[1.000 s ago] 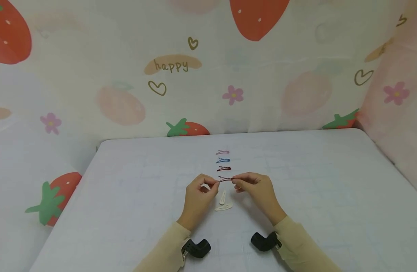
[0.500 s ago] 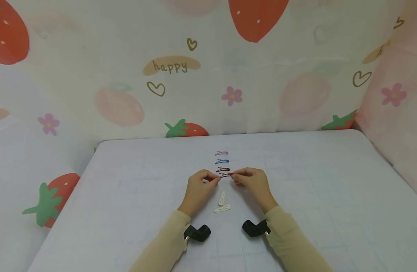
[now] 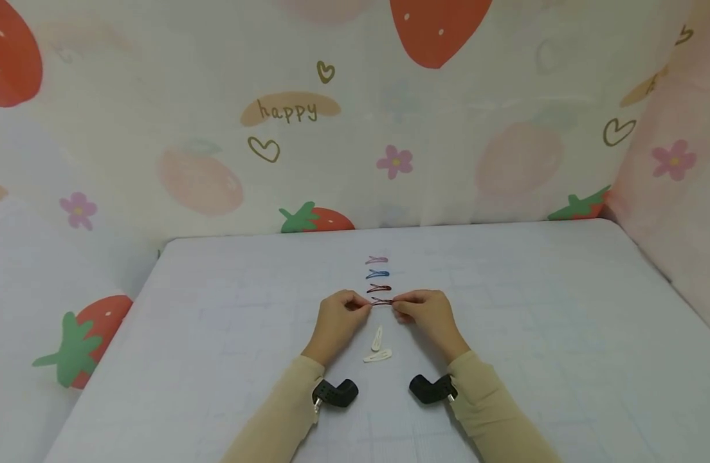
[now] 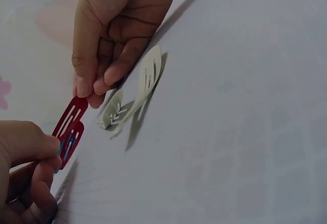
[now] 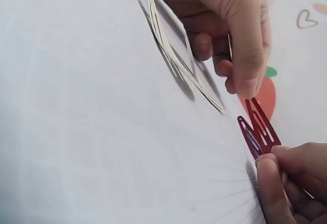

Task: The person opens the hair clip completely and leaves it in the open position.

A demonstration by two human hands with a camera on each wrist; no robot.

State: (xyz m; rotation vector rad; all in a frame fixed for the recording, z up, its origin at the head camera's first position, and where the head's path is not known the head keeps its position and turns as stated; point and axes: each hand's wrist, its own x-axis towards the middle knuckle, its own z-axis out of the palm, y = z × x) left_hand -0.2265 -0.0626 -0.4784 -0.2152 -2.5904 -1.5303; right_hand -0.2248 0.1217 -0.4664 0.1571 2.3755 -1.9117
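Note:
A dark red snap hair clip (image 3: 382, 301) spans the gap between my two hands, its arms spread apart. My left hand (image 3: 339, 323) pinches its left end, and my right hand (image 3: 429, 315) pinches the right end between thumb and finger. Close up, the red clip (image 4: 68, 116) shows in the left wrist view, with the left fingertips partly covering one end. Just beyond it lies another red clip (image 3: 379, 288), then a blue clip (image 3: 378, 274) and a pink clip (image 3: 377, 260), in a column. Two white clips (image 3: 377, 338) (image 3: 378, 355) lie nearer me, between my forearms.
The white table (image 3: 552, 321) reaches to a strawberry-print cloth (image 3: 447, 109) behind its far edge. Black wrist devices (image 3: 339, 393) (image 3: 431, 389) project inward from both sleeves, low over the table.
Both hands have moved the dark red clip a little away from me, nearer the column, then slightly back. My right forearm has shifted left. The other clips lie as before.

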